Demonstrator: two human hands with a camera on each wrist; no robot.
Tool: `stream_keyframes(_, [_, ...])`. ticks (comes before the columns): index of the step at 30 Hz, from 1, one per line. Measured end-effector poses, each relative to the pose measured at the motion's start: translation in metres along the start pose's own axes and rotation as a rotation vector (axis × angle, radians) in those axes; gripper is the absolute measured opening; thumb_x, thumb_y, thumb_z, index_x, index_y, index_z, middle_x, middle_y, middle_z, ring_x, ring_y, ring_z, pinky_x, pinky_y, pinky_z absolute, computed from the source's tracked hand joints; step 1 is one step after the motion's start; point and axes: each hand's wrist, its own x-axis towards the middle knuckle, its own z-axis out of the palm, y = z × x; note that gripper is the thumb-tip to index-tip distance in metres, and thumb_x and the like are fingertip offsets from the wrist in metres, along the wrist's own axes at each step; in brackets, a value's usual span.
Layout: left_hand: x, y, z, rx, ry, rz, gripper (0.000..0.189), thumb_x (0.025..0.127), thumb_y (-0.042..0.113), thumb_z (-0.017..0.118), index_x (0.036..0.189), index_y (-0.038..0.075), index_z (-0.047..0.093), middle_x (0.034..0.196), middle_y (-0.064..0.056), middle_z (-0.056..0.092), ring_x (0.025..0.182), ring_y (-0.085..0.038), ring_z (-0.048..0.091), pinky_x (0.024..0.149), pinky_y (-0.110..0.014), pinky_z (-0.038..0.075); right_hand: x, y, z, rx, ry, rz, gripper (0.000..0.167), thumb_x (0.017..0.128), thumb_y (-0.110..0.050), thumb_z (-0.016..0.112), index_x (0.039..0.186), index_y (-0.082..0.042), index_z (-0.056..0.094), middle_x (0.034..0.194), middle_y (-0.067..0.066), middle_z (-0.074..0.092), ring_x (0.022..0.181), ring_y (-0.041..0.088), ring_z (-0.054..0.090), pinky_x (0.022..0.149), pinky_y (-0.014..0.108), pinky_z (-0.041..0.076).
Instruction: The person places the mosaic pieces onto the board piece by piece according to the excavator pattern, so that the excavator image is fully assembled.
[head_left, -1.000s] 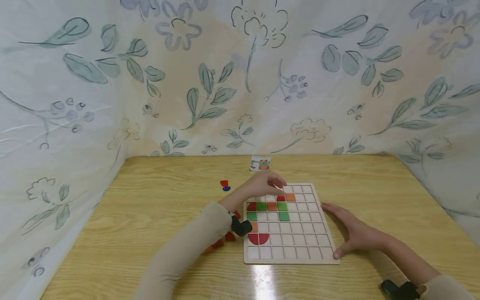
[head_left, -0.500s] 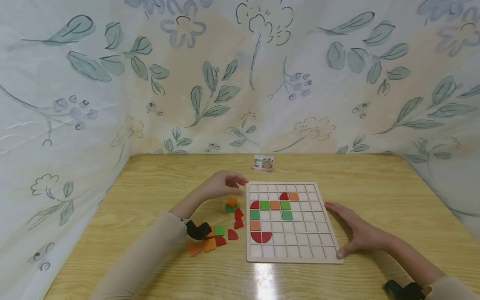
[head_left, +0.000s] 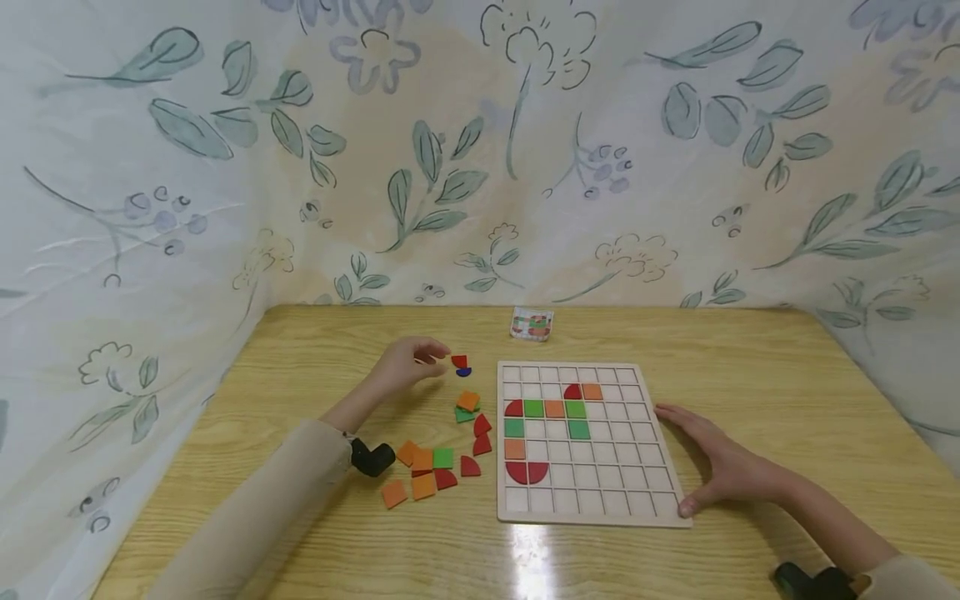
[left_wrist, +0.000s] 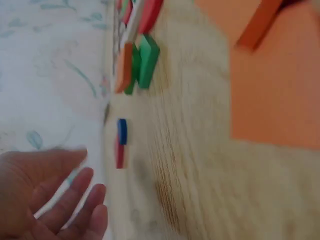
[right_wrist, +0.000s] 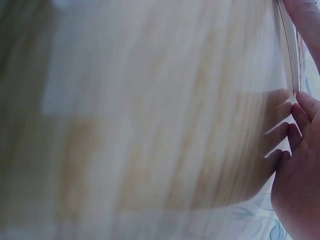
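The table (head_left: pixel 750 358) is shiny yellow wood with wavy lines in it. Nearest on the left lie flat orange squares (head_left: pixel 394 494), some overlapping, with a green square (head_left: pixel 443 458) and red wedges (head_left: pixel 470 466) with one round side. Beside them, a bit right of the middle of the table, is a pale wooden board (head_left: pixel 596 504), ruled into little boxes, with red, green and orange pieces in some.

The right hand (head_left: pixel 723 471) is spread wide at the board's right edge, thumb touching the near corner. Farther off, the left hand (head_left: pixel 405 365) has softly bent fingers, thumb a little apart, just beside a red piece (head_left: pixel 459 362) that touches a round-edged blue piece (head_left: pixel 463 372).

The board looks about as long as it is wide, so I can't pick out a long way; one straight edge faces the person. Past it sits a small picture card (head_left: pixel 532 324), then leafy, wrinkled cloth (head_left: pixel 431 150).
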Motion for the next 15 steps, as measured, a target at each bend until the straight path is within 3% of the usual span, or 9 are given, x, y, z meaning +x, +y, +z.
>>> stream_keyframes(4, [0.017,0.003,0.007,0.098,-0.035,-0.029,0.038,0.082,-0.006,0.053,0.112,0.012,0.066,0.113,-0.005,0.064,0.103,-0.024,0.056,0.087,-0.037,0.047,-0.001,0.001,0.001,-0.003,0.002,0.001,0.119,0.051,-0.039,0.087,0.144,-0.004,0.023,0.144,0.028,0.023,0.131,-0.005,0.006,0.094,0.0,0.004])
stream_keyframes(8, [0.03,0.004,0.014,0.214,-0.108,0.061,0.052,0.074,-0.014,0.046,0.112,0.014,0.067,0.112,-0.004,0.065,0.104,-0.023,0.056,0.09,-0.037,0.046,0.0,0.003,0.001,0.003,0.005,-0.004,0.12,0.05,-0.039,0.088,0.144,-0.003,0.023,0.144,0.028,0.023,0.131,-0.006,0.006,0.094,0.0,0.004])
stream_keyframes(11, [0.035,0.004,0.018,0.219,-0.136,0.116,0.05,0.073,-0.015,0.048,0.111,0.012,0.067,0.109,-0.004,0.066,0.099,-0.02,0.057,0.088,-0.035,0.047,0.001,0.003,0.001,0.008,0.005,-0.001,0.12,0.05,-0.039,0.087,0.144,-0.003,0.023,0.144,0.029,0.023,0.13,-0.009,0.005,0.094,0.0,0.004])
stream_keyframes(15, [0.038,0.007,0.021,0.163,-0.125,0.11,0.037,0.076,-0.01,0.06,0.108,0.008,0.067,0.105,-0.006,0.068,0.098,-0.02,0.06,0.087,-0.034,0.048,-0.001,0.003,0.001,0.007,0.013,0.001,0.12,0.05,-0.04,0.087,0.144,-0.002,0.023,0.143,0.03,0.023,0.129,-0.011,0.004,0.094,-0.001,0.004])
